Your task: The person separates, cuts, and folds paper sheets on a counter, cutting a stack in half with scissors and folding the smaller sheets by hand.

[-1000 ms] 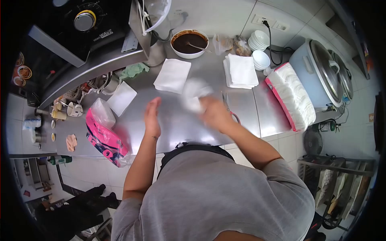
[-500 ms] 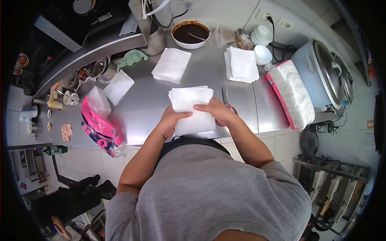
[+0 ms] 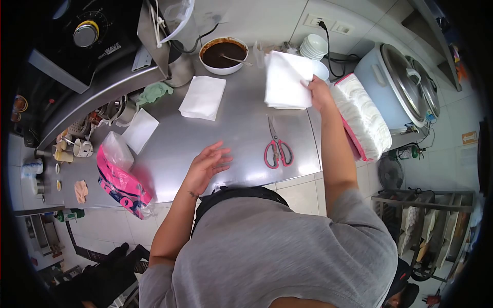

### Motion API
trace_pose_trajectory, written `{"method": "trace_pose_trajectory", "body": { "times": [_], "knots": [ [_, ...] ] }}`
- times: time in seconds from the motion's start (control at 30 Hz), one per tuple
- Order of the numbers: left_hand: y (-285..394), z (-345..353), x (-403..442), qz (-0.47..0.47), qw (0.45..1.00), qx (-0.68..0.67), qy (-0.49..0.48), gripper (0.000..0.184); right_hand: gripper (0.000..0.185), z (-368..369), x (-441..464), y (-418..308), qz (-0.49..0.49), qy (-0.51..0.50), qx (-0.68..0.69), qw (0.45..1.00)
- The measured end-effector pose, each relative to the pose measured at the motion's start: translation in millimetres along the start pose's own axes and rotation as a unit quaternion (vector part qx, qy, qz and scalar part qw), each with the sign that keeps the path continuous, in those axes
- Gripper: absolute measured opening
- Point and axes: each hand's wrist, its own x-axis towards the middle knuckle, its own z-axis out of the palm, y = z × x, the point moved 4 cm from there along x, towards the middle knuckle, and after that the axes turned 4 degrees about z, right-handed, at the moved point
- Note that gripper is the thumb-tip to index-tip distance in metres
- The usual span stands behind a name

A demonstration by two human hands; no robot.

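Observation:
My right hand (image 3: 319, 92) is at the back right of the steel counter, its fingers closed on the edge of a stack of white paper napkins (image 3: 288, 79). Whether that stack rests on the other pile seen there before, I cannot tell. My left hand (image 3: 206, 167) hovers over the counter's front edge with fingers apart, holding nothing. Between the hands lie scissors (image 3: 276, 138) with pink and dark handles, blades pointing away from me. Another napkin pile (image 3: 203, 97) sits beyond my left hand. Farther left is a thin white sheet (image 3: 139, 131).
A pink plastic package (image 3: 120, 182) lies at the front left. A white bowl (image 3: 221, 70) of dark sauce holds a spoon. On the right are a napkin pack (image 3: 362, 115), stacked bowls (image 3: 313, 47) and a large lidded cooker (image 3: 375, 77). A person in dark clothes (image 3: 105, 277) is at lower left.
My right hand has carried the napkin stack from in front of me to the back right. My left hand has let go and opened. The scissors now show fully.

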Motion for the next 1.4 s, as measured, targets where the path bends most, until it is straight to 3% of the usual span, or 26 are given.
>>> {"method": "trace_pose_trajectory", "body": {
  "times": [0.03,0.13,0.33,0.43,0.53,0.63,0.67,0.8,0.9,1.0,1.1,1.2,1.4],
  "knots": [
    [-0.8,0.1,-1.3,-0.009,1.000,0.000,0.009,0.049,0.042,-24.3,15.4,3.9,0.030,0.062,-0.045,0.997],
    [-4.3,-0.4,-2.3,-0.023,0.999,0.000,0.031,0.049,0.042,-63.1,43.2,20.4,0.094,0.124,-0.228,0.961],
    [-10.2,-9.6,-1.7,-0.030,0.999,0.028,0.030,0.047,0.043,-87.0,81.4,39.2,0.067,0.046,-0.223,0.971],
    [-10.7,-9.1,23.3,-0.028,0.996,0.082,0.024,0.050,0.043,-83.6,69.7,30.5,-0.002,0.159,-0.365,0.917],
    [-7.2,13.1,75.1,-0.014,0.989,0.143,0.019,0.059,0.045,-94.3,65.6,34.1,-0.047,0.269,-0.408,0.872],
    [-4.9,54.2,139.2,-0.005,0.991,0.131,0.000,0.074,0.049,-96.1,46.2,32.7,0.051,0.236,-0.332,0.912],
    [-9.2,63.1,164.5,-0.015,0.994,0.109,0.022,0.076,0.065,-104.0,49.0,39.1,0.052,0.259,-0.347,0.900],
    [-22.1,113.6,242.0,-0.080,0.993,-0.009,0.085,0.083,0.084,-89.6,16.1,33.3,0.110,0.300,-0.261,0.911],
    [-27.4,153.3,262.0,-0.112,0.987,-0.006,0.115,0.085,0.074,-71.5,18.5,63.7,0.112,0.213,-0.268,0.933],
    [-26.5,162.6,267.6,-0.080,0.987,0.020,0.139,0.083,0.062,-80.4,10.1,52.8,-0.030,0.302,-0.182,0.935],
    [-23.4,147.7,265.8,-0.062,0.984,0.025,0.163,0.080,0.047,-89.4,-17.2,23.9,-0.042,0.355,-0.222,0.907],
    [-35.0,132.7,270.5,-0.057,0.982,0.034,0.178,0.076,0.042,-82.1,-25.0,20.1,0.007,0.284,-0.327,0.902],
    [-33.2,146.3,246.9,-0.084,0.975,0.044,0.201,0.069,0.032,-86.8,-9.0,37.8,0.006,0.296,-0.405,0.865]
  ]
}}
